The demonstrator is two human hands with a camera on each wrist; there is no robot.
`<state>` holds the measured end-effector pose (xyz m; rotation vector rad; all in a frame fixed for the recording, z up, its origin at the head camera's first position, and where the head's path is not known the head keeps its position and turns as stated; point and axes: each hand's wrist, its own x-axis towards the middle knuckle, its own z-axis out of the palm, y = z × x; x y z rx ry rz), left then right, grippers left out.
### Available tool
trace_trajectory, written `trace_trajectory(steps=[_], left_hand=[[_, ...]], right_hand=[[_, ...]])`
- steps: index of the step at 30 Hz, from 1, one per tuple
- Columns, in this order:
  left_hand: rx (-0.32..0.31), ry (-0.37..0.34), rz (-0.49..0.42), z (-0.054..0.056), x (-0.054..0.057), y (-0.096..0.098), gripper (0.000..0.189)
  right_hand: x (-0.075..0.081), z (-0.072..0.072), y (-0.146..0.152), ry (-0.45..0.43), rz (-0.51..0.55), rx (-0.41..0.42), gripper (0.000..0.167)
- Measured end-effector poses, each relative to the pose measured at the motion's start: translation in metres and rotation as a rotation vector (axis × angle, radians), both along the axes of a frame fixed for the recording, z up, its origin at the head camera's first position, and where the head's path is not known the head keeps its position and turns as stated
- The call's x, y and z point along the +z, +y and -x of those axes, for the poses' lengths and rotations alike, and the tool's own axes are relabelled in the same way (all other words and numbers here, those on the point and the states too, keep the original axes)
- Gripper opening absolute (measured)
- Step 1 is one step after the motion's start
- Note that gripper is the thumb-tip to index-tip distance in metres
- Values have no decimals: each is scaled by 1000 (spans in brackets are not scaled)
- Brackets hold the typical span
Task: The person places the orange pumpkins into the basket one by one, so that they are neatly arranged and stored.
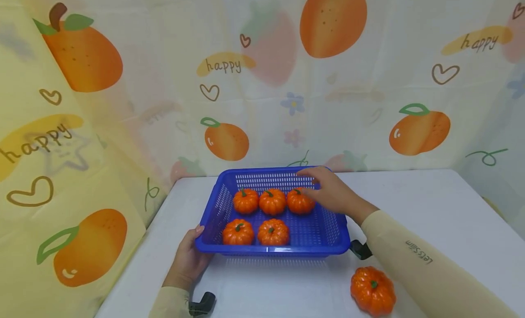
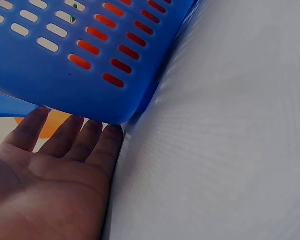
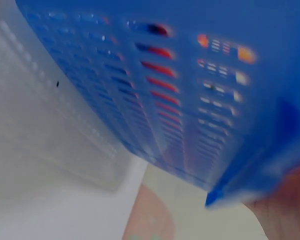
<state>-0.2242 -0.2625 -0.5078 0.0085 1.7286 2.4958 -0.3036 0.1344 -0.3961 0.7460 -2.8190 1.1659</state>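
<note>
A blue plastic basket [image 1: 333,222] with slotted walls stands on the table, holding several small orange pumpkins with green stems. Three of them, including the rightmost pumpkin [image 1: 299,202], line the back; a front-left pumpkin [image 1: 238,232] and a front-middle pumpkin [image 1: 273,232] lie nearer. My left hand [image 1: 189,259] holds the basket's front-left corner, thumb on the rim; its fingers [image 2: 72,135] touch the wall's outer side in the left wrist view. Over the basket's right side, my right hand [image 1: 330,190] hovers with spread fingers, its thumb overlapping the rightmost pumpkin. Whether they touch I cannot tell.
Another orange pumpkin [image 1: 373,290] lies on the white table [image 1: 443,217], outside the basket at the front right, beside my right sleeve [image 1: 418,259]. A fruit-printed cloth [image 1: 348,94] hangs behind the table and along its left side.
</note>
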Motion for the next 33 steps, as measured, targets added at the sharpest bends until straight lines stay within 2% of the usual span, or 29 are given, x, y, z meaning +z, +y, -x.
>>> trace_trajectory(steps=[4,16,22,33], left_hand=[[6,7,-12,0,0,0,71],[8,-11,-2,0,1,0,74],[-9,-10,16,1,2,0,76],[5,0,12,0,0,-1,74]], right_hand=[[3,-2,7,-10,4,-32,50],[3,-14,25,14,34,-39,49],[4,-23,37,26,45,-52,48],[2,-39,53,44,72,-70,48]])
